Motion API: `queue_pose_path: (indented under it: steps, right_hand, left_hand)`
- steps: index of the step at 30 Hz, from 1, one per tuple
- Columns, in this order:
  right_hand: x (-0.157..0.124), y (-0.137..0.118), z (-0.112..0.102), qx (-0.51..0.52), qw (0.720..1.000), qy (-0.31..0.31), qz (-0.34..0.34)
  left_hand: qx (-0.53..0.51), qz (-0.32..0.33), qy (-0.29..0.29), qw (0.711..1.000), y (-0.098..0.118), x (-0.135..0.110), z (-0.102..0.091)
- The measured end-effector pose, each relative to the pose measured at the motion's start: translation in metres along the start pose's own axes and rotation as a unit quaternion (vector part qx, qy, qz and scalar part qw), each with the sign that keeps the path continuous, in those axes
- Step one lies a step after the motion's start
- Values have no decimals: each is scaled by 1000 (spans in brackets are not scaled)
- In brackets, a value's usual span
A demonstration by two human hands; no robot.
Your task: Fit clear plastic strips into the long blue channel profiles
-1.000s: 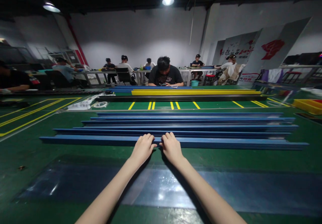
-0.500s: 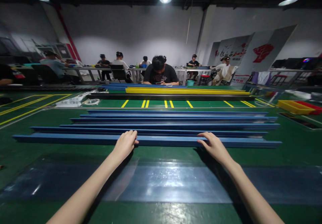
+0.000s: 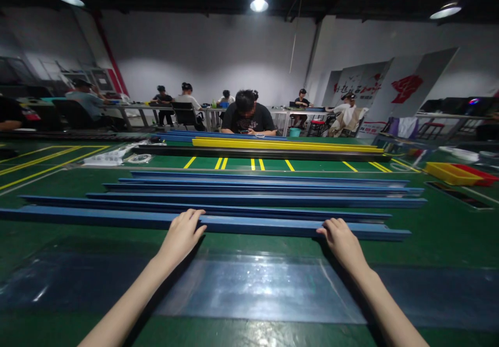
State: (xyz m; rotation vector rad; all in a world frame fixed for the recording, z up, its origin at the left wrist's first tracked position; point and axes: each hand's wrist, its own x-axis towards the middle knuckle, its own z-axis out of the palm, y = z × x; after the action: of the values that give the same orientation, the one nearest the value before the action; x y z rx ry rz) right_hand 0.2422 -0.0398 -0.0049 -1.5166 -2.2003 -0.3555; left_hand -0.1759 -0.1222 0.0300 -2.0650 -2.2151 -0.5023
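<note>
The nearest blue channel-shaped profile [image 3: 261,225], a long trough with raised edges, lies across the green table in front of me. My left hand [image 3: 184,232] grips it left of its middle, fingers over the raised edge and thumb on the near side. Farther right, my right hand [image 3: 341,239] is closed around the same near edge, with its fingertips partly hidden inside the trough. Just beyond lie several more blue profiles [image 3: 257,200], roughly parallel to it. A clear plastic sheet [image 3: 257,290] is spread flat below my forearms.
Toward the far side are a yellow profile [image 3: 288,145] and a black profile [image 3: 249,152]. At right stand a yellow bin [image 3: 452,173] and a red bin [image 3: 481,175], near a dark flat device [image 3: 460,195]. A person [image 3: 249,116] sits opposite; others work behind.
The nearest blue profile has slid left and slightly toward me, its left end now at the picture's edge. My right hand has closed from spread fingers onto its edge.
</note>
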Motion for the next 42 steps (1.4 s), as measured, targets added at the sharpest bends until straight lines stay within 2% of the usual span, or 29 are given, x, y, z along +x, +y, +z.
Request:
queue_pose_path:
  steps: [7, 10, 13, 16, 19, 21, 24, 26, 29, 32, 35, 39, 42]
  right_hand:
    - [13, -65, -1, 2, 999, -36, -32]
    - [19, -98, -2, 13, 997, -55, -45]
    - [23, -127, -1, 46, 995, -56, -64]
    - [24, -147, -1, 65, 994, -64, -53]
    - [25, -155, -6, 103, 987, -97, -76]
    - [26, -152, -13, 132, 982, -107, -86]
    - [28, -135, -25, 144, 984, -87, -63]
    - [29, -116, -32, 134, 987, -80, -39]
    - [28, -81, -39, 98, 990, -103, -3]
    - [27, -45, -42, 80, 989, -127, 11]
    - [26, -21, -45, 68, 986, -152, 20]
    - [28, -12, -51, 80, 973, -218, 6]
    - [29, -13, -51, 84, 972, -221, -6]
  left_hand:
    - [-67, 135, -10, 989, 98, 9, 23]
    - [-60, 157, -52, 984, 125, 15, 27]
    - [-45, 148, -89, 984, 129, 19, 29]
    - [-47, 129, -74, 988, 115, 18, 30]
    - [-38, 128, -58, 989, 100, 15, 30]
    - [-36, 126, -63, 989, 95, 14, 29]
    - [-38, 121, -73, 989, 95, 14, 27]
    - [-39, 118, -72, 990, 96, 14, 27]
    - [-35, 117, -64, 990, 97, 13, 26]
    - [-13, 115, -63, 991, 100, 12, 25]
    - [30, 105, -69, 992, 105, 10, 21]
    - [67, 93, -77, 990, 114, 8, 17]
    - [57, 103, -68, 991, 121, 4, 16]
